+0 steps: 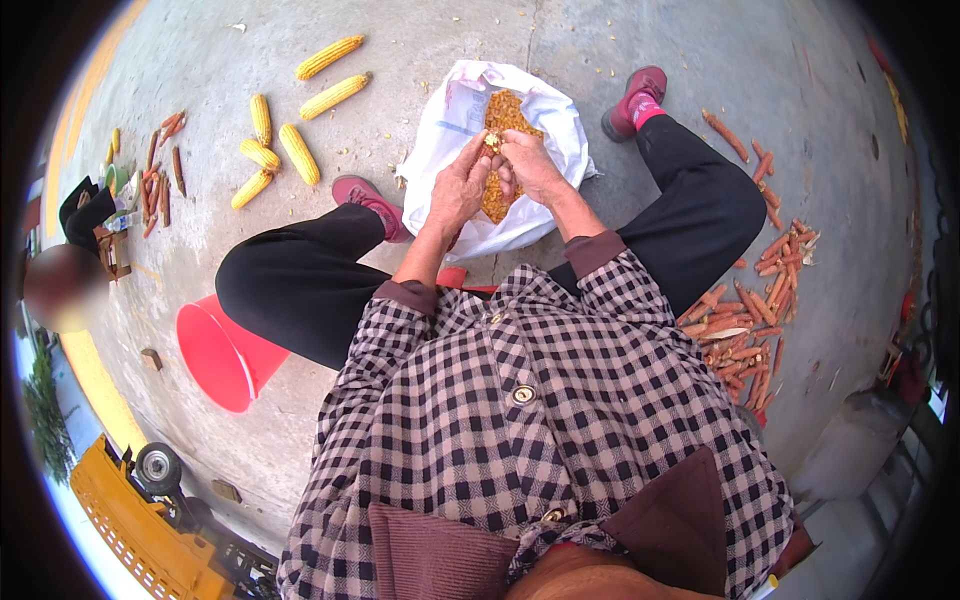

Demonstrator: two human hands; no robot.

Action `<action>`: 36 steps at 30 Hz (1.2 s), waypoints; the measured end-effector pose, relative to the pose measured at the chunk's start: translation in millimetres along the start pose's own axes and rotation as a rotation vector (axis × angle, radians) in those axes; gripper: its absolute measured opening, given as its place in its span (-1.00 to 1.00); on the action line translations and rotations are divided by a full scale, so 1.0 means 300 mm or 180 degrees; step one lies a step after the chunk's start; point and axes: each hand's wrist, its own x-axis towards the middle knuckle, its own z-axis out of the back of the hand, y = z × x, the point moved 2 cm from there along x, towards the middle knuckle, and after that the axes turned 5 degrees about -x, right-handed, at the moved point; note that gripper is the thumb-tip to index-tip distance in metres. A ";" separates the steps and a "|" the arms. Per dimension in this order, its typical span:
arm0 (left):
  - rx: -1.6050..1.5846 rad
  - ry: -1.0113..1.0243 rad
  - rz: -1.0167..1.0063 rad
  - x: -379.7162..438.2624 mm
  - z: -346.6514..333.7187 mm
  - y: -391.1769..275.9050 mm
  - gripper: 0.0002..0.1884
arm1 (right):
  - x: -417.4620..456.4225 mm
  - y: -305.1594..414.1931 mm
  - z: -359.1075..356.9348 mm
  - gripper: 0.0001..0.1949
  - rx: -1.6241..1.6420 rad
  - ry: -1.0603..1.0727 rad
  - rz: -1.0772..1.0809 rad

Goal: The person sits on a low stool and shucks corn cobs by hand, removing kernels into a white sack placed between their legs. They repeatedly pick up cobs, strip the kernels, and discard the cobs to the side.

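Observation:
Between my two hands is a corn cob [491, 141], mostly bare and reddish, with a few pale yellow kernels at its far end. My left hand [461, 184] grips the cob from the left side. The fingers and thumb of my right hand [527, 166] press against it from the right, partly hiding it. Both hands are over the mouth of a white woven sack [442, 161], which stands with its rim spread wide between my feet. Loose corn kernels [504, 112] fill the part of the sack that shows.
Several unshelled corn ears [300, 154] lie on the concrete floor [420, 30] at the far left. Stripped cobs [750, 330] are heaped on the right. A red bucket [217, 352] lies tipped by my left knee. Another person [86, 217] sits at the left edge near more cobs [154, 191].

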 end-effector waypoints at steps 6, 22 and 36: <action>0.1087 -0.0119 -0.0383 -0.027 0.009 -0.060 -0.53 | 0.000 0.010 0.024 -0.78 -0.0410 0.0227 0.0144; -0.0794 0.0096 -0.0007 -0.003 -0.019 0.004 -0.54 | 0.018 -0.024 0.024 -0.83 0.0063 -0.0056 -0.0056; -0.1045 0.0387 0.0231 0.010 -0.010 0.037 -0.50 | -0.024 0.044 0.018 -0.84 -0.0952 0.0087 0.0030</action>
